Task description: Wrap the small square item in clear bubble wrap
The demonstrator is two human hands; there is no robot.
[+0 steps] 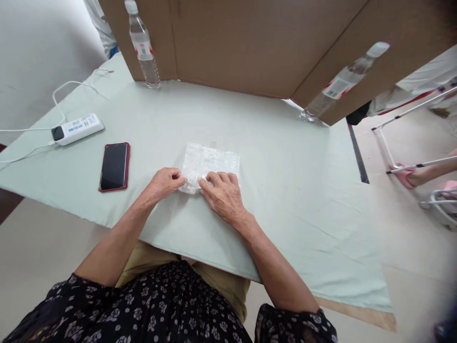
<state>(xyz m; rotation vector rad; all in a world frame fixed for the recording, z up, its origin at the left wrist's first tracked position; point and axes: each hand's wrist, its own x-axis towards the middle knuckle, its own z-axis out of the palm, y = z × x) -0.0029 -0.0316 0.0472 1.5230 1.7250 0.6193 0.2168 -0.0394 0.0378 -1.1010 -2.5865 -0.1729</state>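
A small sheet of clear bubble wrap (210, 159) lies on the pale green tablecloth in front of me. My left hand (166, 182) pinches its near left corner between thumb and fingertips. Over the near edge, toward the right, my right hand (224, 193) rests with bent fingers pressing on the wrap, its thumb pointing left. Whether anything lies under or inside the bubble wrap cannot be made out.
A phone (114, 166) in a red case and a white power strip (79, 129) with cables lie left. Water bottles (145, 52) (342, 85) stand by a brown cardboard screen (235, 43). Beyond the tablecloth's (303, 190) right edge are a metal frame (385, 143) and a person's foot (407, 177).
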